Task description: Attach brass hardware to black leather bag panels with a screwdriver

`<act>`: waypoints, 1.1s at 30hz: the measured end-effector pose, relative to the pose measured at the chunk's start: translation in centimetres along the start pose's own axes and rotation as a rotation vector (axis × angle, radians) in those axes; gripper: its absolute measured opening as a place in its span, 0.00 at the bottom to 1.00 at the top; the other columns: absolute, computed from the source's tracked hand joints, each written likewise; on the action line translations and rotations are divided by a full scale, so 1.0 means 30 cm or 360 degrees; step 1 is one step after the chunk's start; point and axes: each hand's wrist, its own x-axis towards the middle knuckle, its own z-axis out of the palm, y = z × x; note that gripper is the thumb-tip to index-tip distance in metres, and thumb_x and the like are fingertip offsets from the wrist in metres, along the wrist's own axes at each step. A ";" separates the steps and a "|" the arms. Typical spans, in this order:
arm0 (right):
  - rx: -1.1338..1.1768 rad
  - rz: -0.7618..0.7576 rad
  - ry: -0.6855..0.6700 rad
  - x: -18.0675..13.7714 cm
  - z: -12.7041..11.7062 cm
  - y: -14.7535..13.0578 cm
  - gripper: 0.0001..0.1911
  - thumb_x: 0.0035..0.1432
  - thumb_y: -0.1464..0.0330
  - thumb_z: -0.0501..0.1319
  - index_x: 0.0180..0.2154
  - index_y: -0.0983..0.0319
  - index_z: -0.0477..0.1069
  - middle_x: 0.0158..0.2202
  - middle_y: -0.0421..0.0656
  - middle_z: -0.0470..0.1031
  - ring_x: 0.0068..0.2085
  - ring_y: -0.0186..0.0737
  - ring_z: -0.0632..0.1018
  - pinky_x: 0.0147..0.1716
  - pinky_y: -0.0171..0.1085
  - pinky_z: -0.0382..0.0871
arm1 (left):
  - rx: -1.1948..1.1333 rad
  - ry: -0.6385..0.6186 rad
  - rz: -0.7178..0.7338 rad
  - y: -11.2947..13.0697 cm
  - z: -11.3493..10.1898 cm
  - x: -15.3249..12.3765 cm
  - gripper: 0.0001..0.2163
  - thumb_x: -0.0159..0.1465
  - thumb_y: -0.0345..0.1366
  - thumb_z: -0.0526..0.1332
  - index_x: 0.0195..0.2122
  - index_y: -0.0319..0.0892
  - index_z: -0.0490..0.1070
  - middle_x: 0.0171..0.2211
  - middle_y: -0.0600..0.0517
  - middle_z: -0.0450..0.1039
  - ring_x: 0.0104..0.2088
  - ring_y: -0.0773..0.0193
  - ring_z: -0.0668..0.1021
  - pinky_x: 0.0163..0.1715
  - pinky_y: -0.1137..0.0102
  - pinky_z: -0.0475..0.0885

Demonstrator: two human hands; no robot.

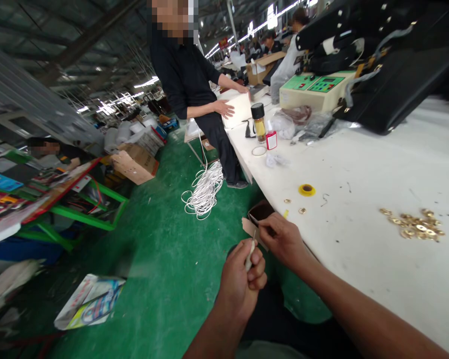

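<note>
My left hand [243, 276] is closed around a small pale-handled pointed tool [250, 255], whose thin metal shaft points up. Just beyond it, my right hand [282, 237] is closed in a pinch by the table's edge. Whatever its fingertips hold is too small to make out. Behind both hands sits an open cardboard box [250, 227] with a dark inside, partly hidden by my right hand. Gold-coloured metal fittings [421, 227] lie in a pile on the white table [359, 269], with two loose gold rings [302, 211] nearer my right hand.
A yellow tape roll [307, 190], a red-labelled bottle [271, 138] and a black-lidded jar [259, 124] stand or lie on the table. Behind are a control box [314, 92] and black bags [396, 85]. A co-worker [187, 75] handles a white block; coiled white cord [205, 192] lies on the floor.
</note>
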 end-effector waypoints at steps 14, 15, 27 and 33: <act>-0.0234 -0.0150 -0.0071 0.016 -0.047 0.018 0.11 0.69 0.72 0.58 0.33 0.61 0.76 0.29 0.42 0.75 0.30 0.36 0.76 0.30 0.35 0.68 | 0.0469 0.0082 0.0392 -0.033 0.025 0.029 0.14 0.65 0.46 0.65 0.37 0.42 0.64 0.25 0.61 0.61 0.18 0.79 0.54 0.17 0.80 0.47; -0.0207 -0.0078 -0.0010 0.021 -0.052 0.023 0.10 0.68 0.72 0.59 0.33 0.61 0.76 0.29 0.41 0.74 0.29 0.35 0.75 0.29 0.35 0.67 | 0.0471 0.0074 0.0399 -0.033 0.027 0.033 0.14 0.65 0.46 0.65 0.37 0.42 0.64 0.25 0.61 0.61 0.18 0.79 0.54 0.17 0.80 0.47; -0.0367 -0.0050 0.0180 -0.080 -0.191 -0.022 0.08 0.69 0.71 0.59 0.38 0.61 0.77 0.32 0.44 0.78 0.31 0.37 0.77 0.31 0.36 0.68 | 0.0765 -0.0192 0.0397 -0.093 0.072 0.122 0.15 0.65 0.48 0.66 0.38 0.42 0.66 0.23 0.61 0.59 0.18 0.78 0.56 0.17 0.80 0.48; -0.0225 0.0269 0.0405 -0.095 -0.203 0.010 0.06 0.64 0.74 0.62 0.35 0.60 0.77 0.29 0.41 0.76 0.29 0.36 0.77 0.29 0.34 0.68 | 0.0810 -0.0270 0.0476 -0.098 0.119 0.090 0.14 0.66 0.47 0.66 0.39 0.43 0.66 0.23 0.62 0.58 0.19 0.77 0.55 0.17 0.80 0.49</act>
